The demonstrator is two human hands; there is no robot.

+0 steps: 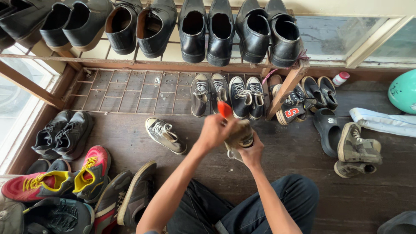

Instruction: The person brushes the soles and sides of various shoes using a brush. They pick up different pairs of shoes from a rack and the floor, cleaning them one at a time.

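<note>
Head view, person crouched on the wooden floor (303, 151) in front of a shoe rack (130, 65).

- Left hand (215, 131): fingers closed around the handle of an orange-red brush (224, 109), which points up and away, its head just above the shoe.
- Right hand (250, 152): fingers wrapped around a worn olive-tan sneaker (241, 136), held off the floor from below, between the two hands and above the knees. The hand hides the sole.
- Brush appears to touch or sit just at the sneaker's upper; can't tell exact contact, there's blur.

Around it:
- Lone tan sneaker (166, 135) with white laces lies on the floor to the left, well apart from the hands. Looks like the mate of the held one.
- Lower shelf: grey canvas pair (210, 93) and navy canvas pair (246, 96) standing side by side directly beyond the hands.
- Top shelf: row of black leather shoes (208, 30).
- Left floor: black trainers (63, 134), red-and-yellow trainers (65, 177).
- Right floor: camo high-tops (357, 149), black clog (327, 130), a teal helmet (403, 91) at the frame edge.

Progress, as a judgement: one sneaker is in hand mid-brush. Can't tell how much of it is clean; surface detail is too small. The tan one on the floor shows no sign either way.
</note>
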